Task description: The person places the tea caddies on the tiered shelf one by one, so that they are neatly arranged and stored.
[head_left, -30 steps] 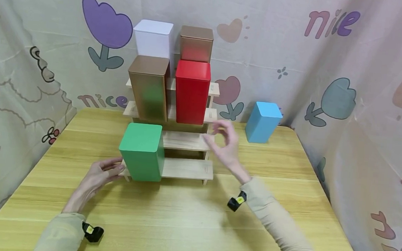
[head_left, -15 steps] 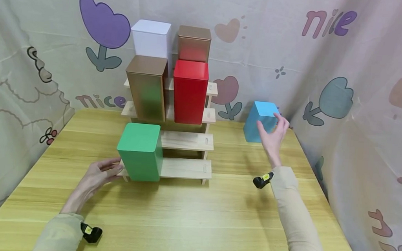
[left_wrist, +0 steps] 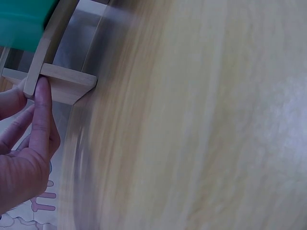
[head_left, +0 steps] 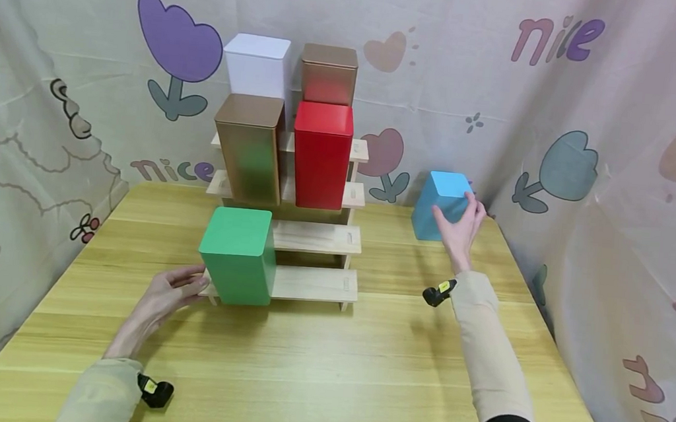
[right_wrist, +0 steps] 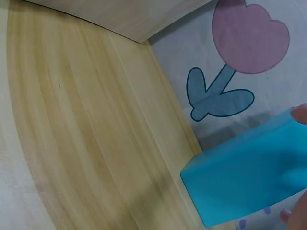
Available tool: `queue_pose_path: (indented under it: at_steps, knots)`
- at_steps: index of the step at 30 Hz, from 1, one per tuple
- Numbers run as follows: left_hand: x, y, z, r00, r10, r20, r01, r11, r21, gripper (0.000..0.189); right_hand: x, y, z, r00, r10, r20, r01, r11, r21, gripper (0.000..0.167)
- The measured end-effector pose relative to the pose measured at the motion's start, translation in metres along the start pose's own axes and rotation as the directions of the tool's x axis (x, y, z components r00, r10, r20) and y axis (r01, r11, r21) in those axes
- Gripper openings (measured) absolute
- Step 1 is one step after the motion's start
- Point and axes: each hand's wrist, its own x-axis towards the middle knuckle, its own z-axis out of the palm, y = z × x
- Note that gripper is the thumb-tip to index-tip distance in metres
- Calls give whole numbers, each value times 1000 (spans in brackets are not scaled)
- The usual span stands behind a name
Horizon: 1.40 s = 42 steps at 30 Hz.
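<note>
A blue box [head_left: 431, 208] stands at the table's back right. My right hand [head_left: 460, 232] grips it near the top, thumb on one side and fingers on the other; in the right wrist view only fingertips [right_wrist: 300, 114] show at the blue box [right_wrist: 244, 177]. My left hand [head_left: 169, 297] pinches the left end of the bottom step of a wooden stepped shelf [head_left: 314, 284]. In the left wrist view, thumb and fingers [left_wrist: 42, 115] close on the board's end [left_wrist: 45, 50]. A green box [head_left: 238, 256] sits on the shelf's lower left, beside that hand.
Higher on the shelf stand a bronze box [head_left: 250, 148], a red box [head_left: 322, 157], a white box [head_left: 258, 65] and a second bronze box [head_left: 329, 74]. The lower right steps are bare wood. A printed curtain [head_left: 420, 78] hangs behind the table [head_left: 301, 380].
My right hand has moved right from beside the shelf to the blue box and taken hold of it. The left hand stays at the shelf's end.
</note>
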Motion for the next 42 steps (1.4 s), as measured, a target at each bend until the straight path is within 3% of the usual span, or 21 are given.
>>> queue_pose_path:
  at_steps: [11,18,27,42]
  knots:
    - [0,1,1,1000,-2,3,2,1000,23,66,12,2,9,997,79,12,-80,995,51,82]
    - [0,0,1,1000,-16,-4,16,999,-28,68,20,1,17,991,130,-23,-128,990,51,81]
    - [1,0,1,1000,-24,5,24,1000,-7,68,25,2,21,991,98,-92,-96,995,30,77]
    - [0,1,0,1000,-15,18,15,1000,-1,69,12,1,10,998,55,-37,-55,998,-6,76]
